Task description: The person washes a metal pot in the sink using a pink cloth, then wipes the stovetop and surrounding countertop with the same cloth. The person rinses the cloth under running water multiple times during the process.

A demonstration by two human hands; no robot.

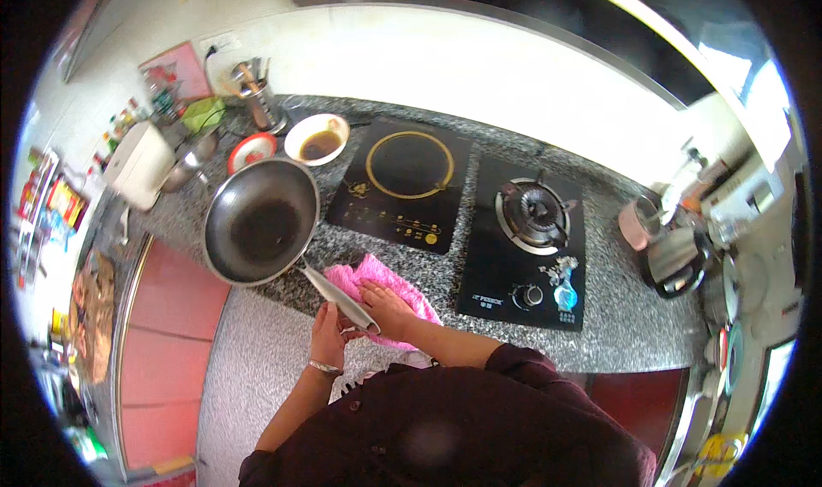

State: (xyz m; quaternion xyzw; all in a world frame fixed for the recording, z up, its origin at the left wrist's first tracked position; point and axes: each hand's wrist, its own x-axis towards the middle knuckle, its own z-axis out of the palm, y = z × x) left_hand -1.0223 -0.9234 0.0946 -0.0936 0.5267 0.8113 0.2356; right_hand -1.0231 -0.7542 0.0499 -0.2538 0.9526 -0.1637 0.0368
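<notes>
A dark frying pan (260,223) with a metal rim rests at the left over the counter's front edge, its grey handle (340,299) pointing towards me. My left hand (331,333) has its fingers at the lower part of this handle; how firmly they close on it is partly hidden. Flat on a pink cloth (404,288) lies my right hand (387,307), just right of the handle, pressing the cloth on the granite counter's front edge. Part of the cloth hangs below my hands.
Behind stand an induction cooktop (401,185) and a gas hob (526,249). A white bowl (295,133) of brown liquid, a red-rimmed dish (234,166) and a utensil holder (262,109) are beyond the pan. A kettle (671,256) and pink pot (632,227) stand right.
</notes>
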